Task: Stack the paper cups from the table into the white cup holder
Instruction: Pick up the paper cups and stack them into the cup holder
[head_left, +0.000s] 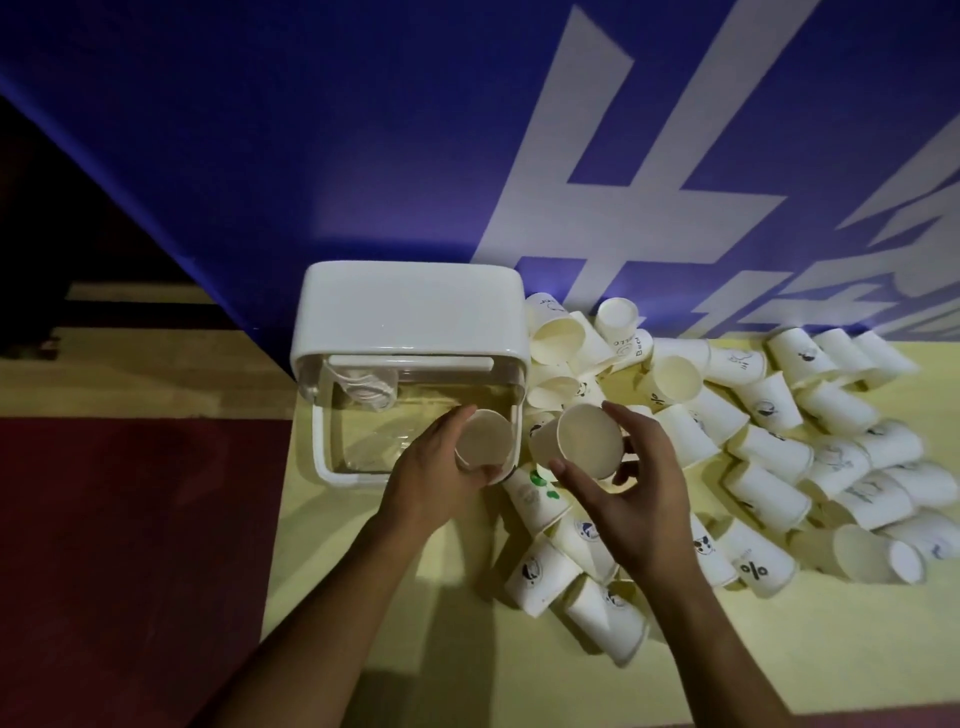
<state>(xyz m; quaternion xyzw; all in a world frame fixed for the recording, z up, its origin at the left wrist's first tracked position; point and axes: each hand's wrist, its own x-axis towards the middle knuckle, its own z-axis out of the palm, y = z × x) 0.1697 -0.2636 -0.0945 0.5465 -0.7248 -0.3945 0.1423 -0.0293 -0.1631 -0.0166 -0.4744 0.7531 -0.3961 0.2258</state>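
Step in hand, by my reading: nesting two cups before loading. Left hand (436, 467) is wrapped round one paper cup (483, 439), mouth up, at the near right corner of the white cup holder (410, 312). Right hand (628, 483) pinches a second cup (576, 441) between thumb and fingers, just beside the first, with a narrow gap between them. Loose cups (769, 452) lie heaped on the yellow table (831, 649). The next move likely calls for bringing the second cup base-down over the first, pushing it in straight, then lowering the pair into the holder.
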